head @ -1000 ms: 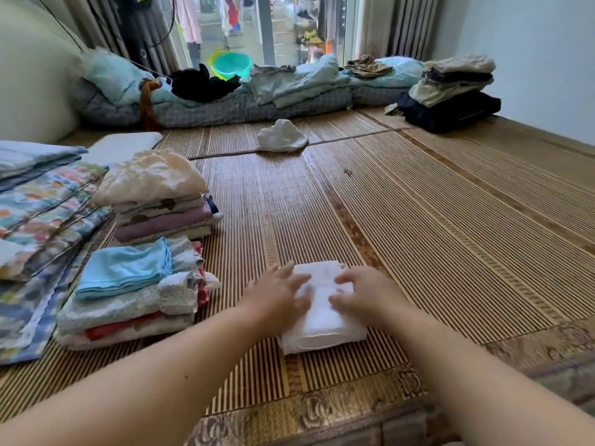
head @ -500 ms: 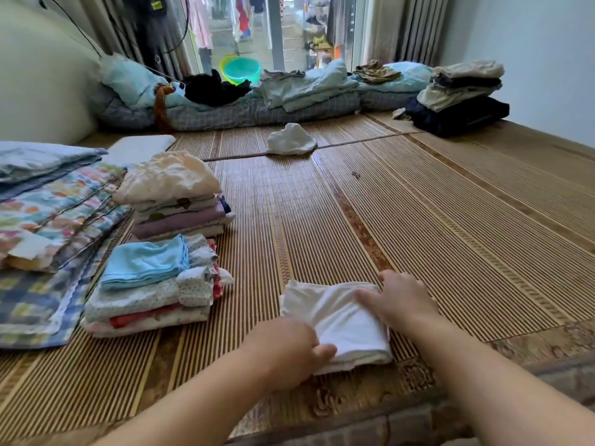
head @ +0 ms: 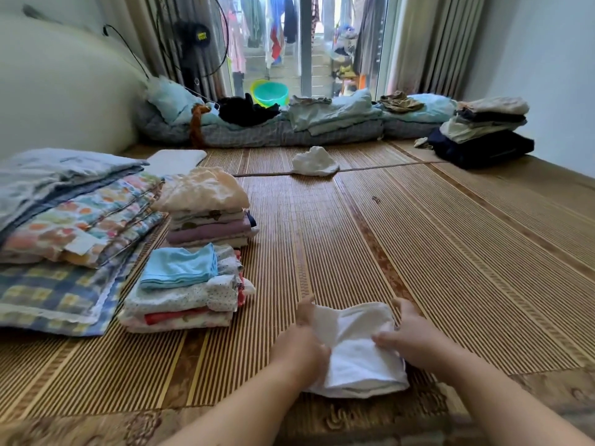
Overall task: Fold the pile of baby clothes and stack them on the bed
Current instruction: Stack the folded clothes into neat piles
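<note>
A folded white garment (head: 355, 358) lies on the bamboo mat (head: 450, 252) near the front edge. My left hand (head: 301, 344) grips its left side, thumb up against the cloth. My right hand (head: 407, 336) holds its right side, fingers curled onto the top layer. To the left stand two stacks of folded baby clothes: a near one topped by a light blue piece (head: 180, 268) and a farther one topped by a cream piece (head: 203, 189). A crumpled white garment (head: 314, 162) lies unfolded farther back on the mat.
Folded patterned blankets (head: 70, 220) lie at the far left. A rolled quilt with clothes on it (head: 289, 130) runs along the window side. A stack of dark and pale clothes (head: 483, 130) sits at the back right. A fan (head: 193, 37) stands behind.
Both hands shifted from pressing flat on the white garment to gripping its two sides, and its top layer is now lifted and rumpled. The view moved slightly closer and lower.
</note>
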{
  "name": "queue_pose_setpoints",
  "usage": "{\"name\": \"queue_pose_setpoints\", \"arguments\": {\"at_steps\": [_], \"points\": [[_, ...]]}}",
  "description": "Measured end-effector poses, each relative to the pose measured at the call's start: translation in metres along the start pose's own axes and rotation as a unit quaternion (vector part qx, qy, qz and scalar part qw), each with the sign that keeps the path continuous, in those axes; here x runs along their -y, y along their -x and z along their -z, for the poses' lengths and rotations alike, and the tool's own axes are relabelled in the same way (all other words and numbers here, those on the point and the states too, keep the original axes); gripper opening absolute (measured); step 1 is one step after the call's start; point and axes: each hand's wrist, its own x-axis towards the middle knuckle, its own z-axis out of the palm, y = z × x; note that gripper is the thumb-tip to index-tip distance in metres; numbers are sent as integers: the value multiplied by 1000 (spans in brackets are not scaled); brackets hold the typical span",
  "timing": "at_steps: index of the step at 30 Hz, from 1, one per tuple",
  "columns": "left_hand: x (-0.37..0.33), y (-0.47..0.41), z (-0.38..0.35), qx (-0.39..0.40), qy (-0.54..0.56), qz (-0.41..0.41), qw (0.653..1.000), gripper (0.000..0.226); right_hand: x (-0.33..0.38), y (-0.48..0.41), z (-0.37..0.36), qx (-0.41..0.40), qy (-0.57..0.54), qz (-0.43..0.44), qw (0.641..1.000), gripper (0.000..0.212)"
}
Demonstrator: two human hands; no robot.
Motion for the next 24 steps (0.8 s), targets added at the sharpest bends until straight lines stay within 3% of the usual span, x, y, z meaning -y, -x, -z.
{"name": "queue_pose_setpoints", "arguments": {"at_steps": [2, 4, 6, 8, 16, 19, 24], "points": [[-1, -1, 0, 25, 88, -32, 995, 82, -8, 6, 4, 59, -15, 32, 998, 85], [-2, 2, 6, 66, 158, -51, 984, 70, -13, 12, 7, 107, -9, 52, 993, 65], [3, 6, 13, 104, 125, -52, 985, 61, -15, 14, 7, 116, 20, 67, 991, 51], [10, 7, 20, 104, 103, -52, 988, 59, -10, 12, 6, 97, 28, 73, 992, 53], [35, 9, 136, -73, 122, -154, 978, 79, 96, 5, -19, 67, -149, 194, 967, 71], [58, 4, 199, -117, 133, -132, 975, 86, 146, -1, -53, 63, -165, 249, 952, 76], [111, -22, 258, -133, 119, -59, 982, 73, 213, -32, -105, 128, -93, 272, 949, 81]]}}
